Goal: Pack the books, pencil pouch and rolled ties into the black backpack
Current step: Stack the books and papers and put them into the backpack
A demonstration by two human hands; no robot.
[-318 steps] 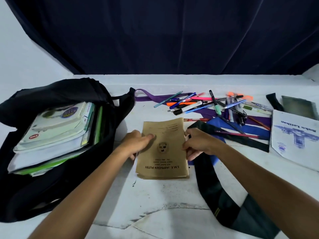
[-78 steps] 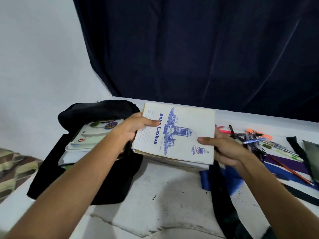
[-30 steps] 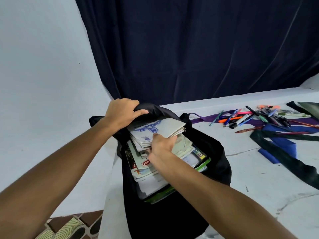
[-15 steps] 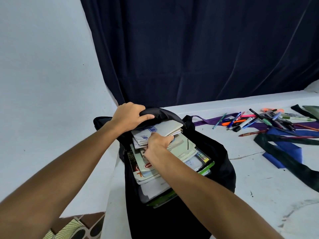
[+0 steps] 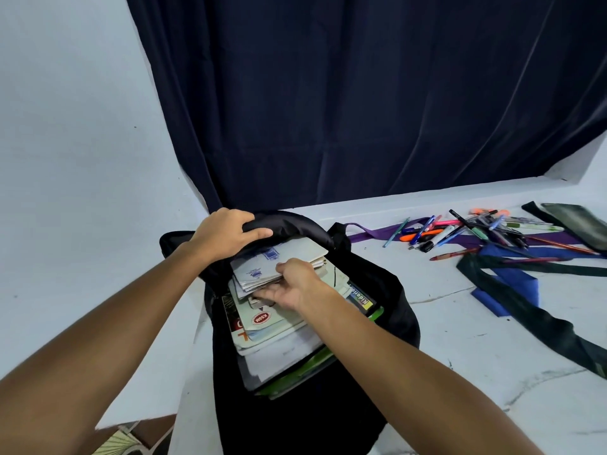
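Head view, step in hand: the upper exercise books [image 5: 279, 261] are being seated into the black backpack [image 5: 377, 290], on top of the stack of books [image 5: 279, 336] already inside.
Left hand [image 5: 226, 233]: curled over the upper rim of the backpack, which is held up and open.
Right hand [image 5: 292, 284]: wrapped around the near edge of the upper exercise books, thumb on top, fingers slid beneath.
Doing it well: the rim is best kept lifted while the books are pushed flat and deep, so that corners are not caught on the fabric; the stack appears to stick out of the mouth and would likely need squaring.
Edges: the backpack lies at the left end of the table [image 5: 460, 339], close to its edge, with floor visible below; a slide that way is to be guarded against.
Open room: bare table surface lies between the backpack and the ties [image 5: 525, 297].
Things left: pens [image 5: 460, 229] are scattered at the far right, beside what may be the pencil pouch [image 5: 578, 221]; the ties lie unrolled.
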